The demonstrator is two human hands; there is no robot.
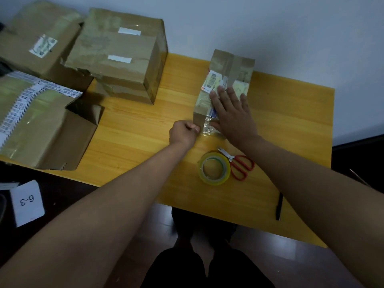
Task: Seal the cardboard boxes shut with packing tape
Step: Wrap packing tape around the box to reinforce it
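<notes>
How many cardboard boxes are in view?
4: one under the hands, one mid-table, one far left, one open at near left. Others may lie off-frame.

A yellow wooden table [145,129] stands against a pale bluish wall [270,28] over dark floor [311,267], dimly lit.

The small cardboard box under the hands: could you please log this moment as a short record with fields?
box in work: small cardboard box, lying on the wooden table
right hand: flat on the box top, fingers spread
left hand: curled at the box's near left edge, by clear tape
tools: tape roll beside red scissors, near the box
other boxes: taped box at table's left
</notes>
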